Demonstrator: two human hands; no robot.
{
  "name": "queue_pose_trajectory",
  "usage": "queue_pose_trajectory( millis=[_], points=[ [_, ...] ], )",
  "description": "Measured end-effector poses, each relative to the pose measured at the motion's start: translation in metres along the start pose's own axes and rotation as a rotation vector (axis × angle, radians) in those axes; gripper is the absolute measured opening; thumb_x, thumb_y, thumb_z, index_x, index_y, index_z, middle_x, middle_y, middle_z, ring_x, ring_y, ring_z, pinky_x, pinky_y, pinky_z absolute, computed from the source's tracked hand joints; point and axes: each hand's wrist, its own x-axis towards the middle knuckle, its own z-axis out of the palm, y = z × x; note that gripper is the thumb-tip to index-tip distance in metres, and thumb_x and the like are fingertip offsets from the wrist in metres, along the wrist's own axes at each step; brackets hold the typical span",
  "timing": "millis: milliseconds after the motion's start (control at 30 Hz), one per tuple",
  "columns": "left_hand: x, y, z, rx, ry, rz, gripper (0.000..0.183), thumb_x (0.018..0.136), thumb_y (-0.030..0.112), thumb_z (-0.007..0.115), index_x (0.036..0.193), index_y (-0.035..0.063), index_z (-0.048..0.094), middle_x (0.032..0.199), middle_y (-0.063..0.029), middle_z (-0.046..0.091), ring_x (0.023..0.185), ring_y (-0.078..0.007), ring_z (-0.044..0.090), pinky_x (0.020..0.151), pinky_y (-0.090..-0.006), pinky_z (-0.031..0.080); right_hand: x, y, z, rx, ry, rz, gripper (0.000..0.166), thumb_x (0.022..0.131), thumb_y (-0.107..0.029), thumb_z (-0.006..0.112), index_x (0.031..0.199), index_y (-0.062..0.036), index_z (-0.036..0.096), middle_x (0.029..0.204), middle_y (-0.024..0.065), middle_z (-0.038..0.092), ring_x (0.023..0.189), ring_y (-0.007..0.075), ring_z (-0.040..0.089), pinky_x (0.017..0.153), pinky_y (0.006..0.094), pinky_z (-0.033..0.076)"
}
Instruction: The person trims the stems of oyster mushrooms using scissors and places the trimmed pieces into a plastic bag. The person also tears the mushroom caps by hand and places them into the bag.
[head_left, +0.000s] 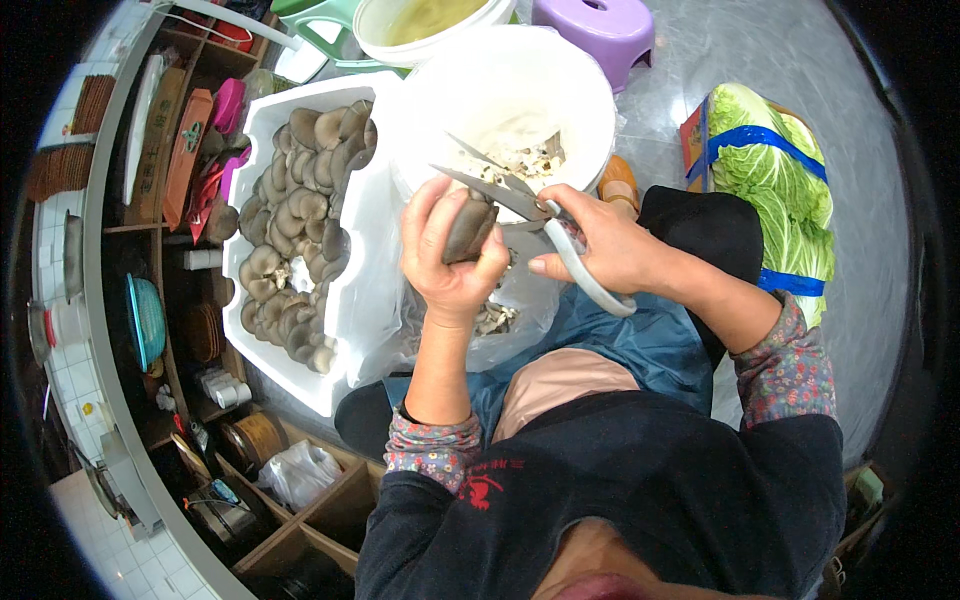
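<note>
My left hand (454, 262) grips a cluster of grey oyster mushrooms (471, 229), caps facing me. In my right hand (611, 240) is a pair of scissors (574, 262) with pale grey handles. Their blades are spread and point left, just above the mushrooms. Beneath them stands a white bucket (577, 82) with mushroom trimmings (536, 159) at its bottom. A clear plastic bag (525, 326) holding mushroom pieces (495, 319) sits nearer my lap. To the left, a white foam box (360, 247) is filled with oyster mushrooms (304, 217).
A purple stool (600, 37) stands behind the bucket, beside a white tub (375, 46) of yellowish liquid. Chinese cabbages (765, 187) bound with blue tape lie at right. Wooden shelves (159, 277) with baskets and packages run along the left. An orange shoe (619, 186) shows beside the bucket.
</note>
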Motion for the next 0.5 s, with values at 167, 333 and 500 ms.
queue_pose_trajectory(
  millis=[167,333,500],
  points=[
    [-0.002,-0.007,0.004,0.069,0.012,0.137,0.047,0.057,0.008,0.070,0.103,0.0083,0.060,0.108,-0.0172,0.056,0.089,-0.0314,0.061,0.072,-0.0368,0.052,0.001,0.002,-0.001,-0.008,-0.006,-0.014,0.054,0.072,-0.030,0.071,0.109,0.0017,0.048,0.091,0.0206,0.056,0.082,0.0317,0.058,0.072,0.0387,0.045],
    [0.003,-0.007,0.008,0.134,-0.064,0.099,0.043,0.055,0.007,0.070,0.097,0.0073,0.063,0.105,-0.0159,0.058,0.088,-0.0312,0.061,0.071,-0.0360,0.052,0.001,0.015,0.006,-0.079,0.096,0.013,0.045,0.077,-0.029,0.068,0.106,0.0010,0.052,0.080,0.0212,0.061,0.077,0.0340,0.062,0.066,0.0397,0.047],
    [-0.003,-0.013,0.011,0.129,-0.121,0.019,0.040,0.056,0.006,0.069,0.095,0.0060,0.064,0.103,-0.0160,0.059,0.089,-0.0306,0.061,0.072,-0.0352,0.051,0.001,0.025,0.000,-0.181,0.086,0.017,0.040,0.078,-0.031,0.067,0.100,0.0008,0.056,0.073,0.0204,0.061,0.072,0.0339,0.063,0.062,0.0393,0.047]
  ],
)
